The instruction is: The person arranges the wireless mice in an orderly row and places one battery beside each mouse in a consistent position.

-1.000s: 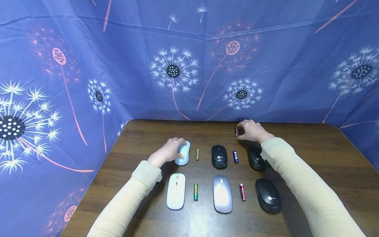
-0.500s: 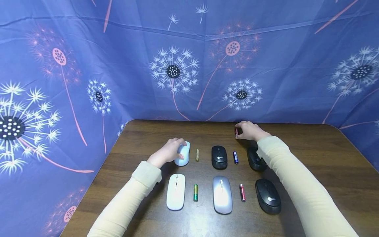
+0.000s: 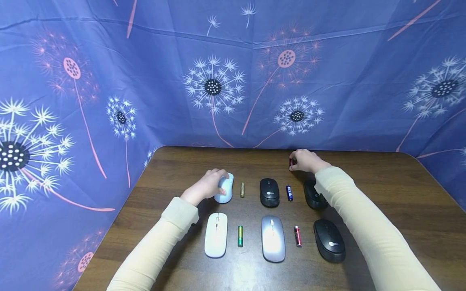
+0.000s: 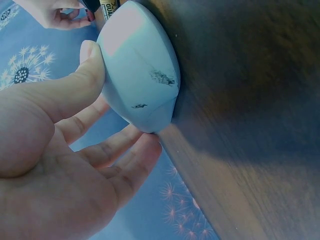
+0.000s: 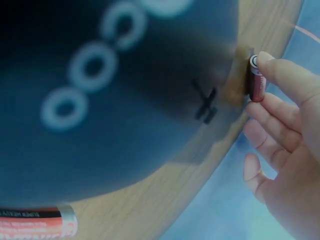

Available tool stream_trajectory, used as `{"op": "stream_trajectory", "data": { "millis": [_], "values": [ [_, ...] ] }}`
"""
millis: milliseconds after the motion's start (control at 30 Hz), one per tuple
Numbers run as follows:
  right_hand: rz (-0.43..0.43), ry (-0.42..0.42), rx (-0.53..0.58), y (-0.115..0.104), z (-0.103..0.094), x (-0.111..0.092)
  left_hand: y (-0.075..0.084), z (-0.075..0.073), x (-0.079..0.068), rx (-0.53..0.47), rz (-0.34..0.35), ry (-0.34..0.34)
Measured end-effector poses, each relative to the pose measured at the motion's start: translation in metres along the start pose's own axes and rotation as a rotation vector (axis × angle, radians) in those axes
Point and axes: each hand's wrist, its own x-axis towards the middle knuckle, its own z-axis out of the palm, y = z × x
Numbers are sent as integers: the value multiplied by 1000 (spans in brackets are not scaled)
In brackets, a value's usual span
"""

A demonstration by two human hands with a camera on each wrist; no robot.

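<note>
In the head view my left hand (image 3: 208, 186) holds a pale blue computer mouse (image 3: 226, 189) at the left of the back row. The left wrist view shows thumb and fingers along the sides of this mouse (image 4: 137, 65), which has dark scuffs on its shell. Near the table's far edge, my right hand (image 3: 307, 160) pinches a red battery (image 5: 257, 86) by its two ends, between thumb and fingertips; its other fingers are loosely bent. A gold battery (image 3: 242, 190) lies right of the pale blue mouse. Under the right forearm, a black mouse (image 3: 314, 196) is partly hidden.
Another black mouse (image 3: 270, 192) and a blue battery (image 3: 289, 193) lie between the hands. In front are a white mouse (image 3: 216, 234), a green battery (image 3: 240, 236), a grey mouse (image 3: 273, 238), a second red battery (image 3: 298, 236) and a black mouse (image 3: 329, 240). A patterned blue cloth (image 3: 233, 101) hangs behind the table.
My right hand and sleeve have shifted slightly left, and the fingers now cover more of the red battery. The left hand stays on the pale blue mouse.
</note>
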Motion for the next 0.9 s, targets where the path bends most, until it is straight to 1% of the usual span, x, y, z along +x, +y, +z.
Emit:
{"op": "stream_trajectory", "data": {
  "millis": [267, 500, 767, 900],
  "values": [
    [10, -24, 10, -2, -1, 0, 0, 0, -1, -6, -5, 3],
    [8, -29, 7, -2, -2, -3, -1, 0, 0, -7, 7, 7],
    [15, -28, 47, -2, -13, -10, 0, 0, 0, -1, 10, 6],
    [-11, -8, 71, -4, -23, -15, 0, 0, -1, -2, 10, 7]
  ]
}}
